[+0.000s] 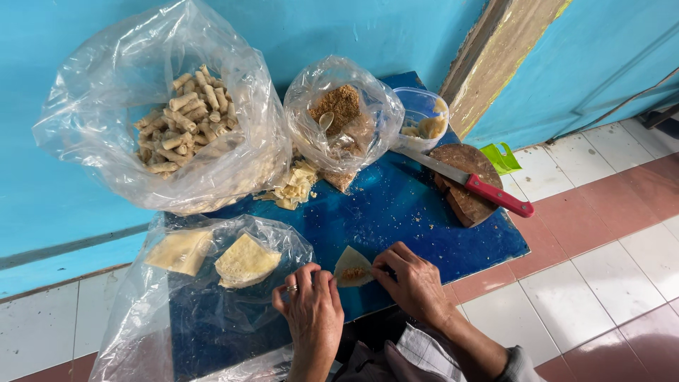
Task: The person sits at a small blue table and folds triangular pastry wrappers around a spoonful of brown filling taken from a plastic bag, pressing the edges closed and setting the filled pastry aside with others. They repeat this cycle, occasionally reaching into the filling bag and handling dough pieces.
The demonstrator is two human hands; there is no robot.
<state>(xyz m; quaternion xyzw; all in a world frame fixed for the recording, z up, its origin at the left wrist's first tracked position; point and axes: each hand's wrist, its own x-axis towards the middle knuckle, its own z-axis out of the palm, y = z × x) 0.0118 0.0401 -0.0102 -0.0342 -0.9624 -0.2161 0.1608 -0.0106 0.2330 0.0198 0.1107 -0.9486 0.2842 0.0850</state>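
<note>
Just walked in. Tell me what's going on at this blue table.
A person sits at the blue table with both hands on a small wrapper that carries a spoonful of brown filling. The left hand pinches its left edge, the right hand its right. A big bag of finished rolls, a bag of brown filling and a red-handled knife lie beyond.

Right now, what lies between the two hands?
In the head view, a small wrapper sheet with brown filling lies between left hand and right hand, touched by both.
</note>
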